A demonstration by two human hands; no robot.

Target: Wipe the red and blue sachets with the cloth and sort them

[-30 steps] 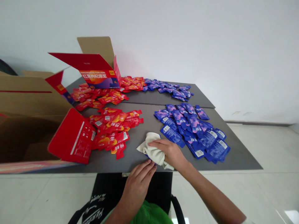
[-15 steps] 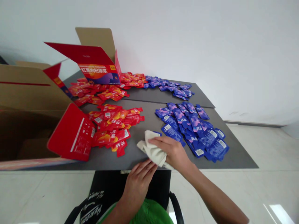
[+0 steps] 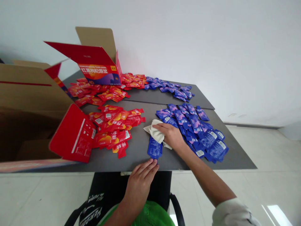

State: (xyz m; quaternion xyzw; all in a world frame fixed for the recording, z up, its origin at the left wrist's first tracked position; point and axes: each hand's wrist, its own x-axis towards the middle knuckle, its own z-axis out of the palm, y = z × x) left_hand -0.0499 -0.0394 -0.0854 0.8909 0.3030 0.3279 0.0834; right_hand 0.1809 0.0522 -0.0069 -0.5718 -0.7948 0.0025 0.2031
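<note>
A blue sachet (image 3: 154, 148) lies flat near the table's front edge, its narrow spout end towards me. My left hand (image 3: 140, 180) rests its straight, flat fingertips on that spout end; the thumb is hidden. Bunched under the fingers of my right hand (image 3: 171, 134) is a whitish cloth (image 3: 158, 135), which covers the sachet's far end. To the right of this hand lies a heap of blue sachets (image 3: 196, 130), partly overlapped by the forearm. Red sachets (image 3: 114, 127) are heaped to the left.
An open carton (image 3: 100, 73) stands at the back left. Nearer, a larger-looking open carton (image 3: 30, 103) has its red flap (image 3: 74, 135) hanging over the table (image 3: 141, 106). More red sachets (image 3: 134, 80) and blue sachets (image 3: 168, 84) lie along the back.
My right hand has moved the cloth away from me along the blue sachet, uncovering its near part. My left hand stays about where it was, at the spout end.
</note>
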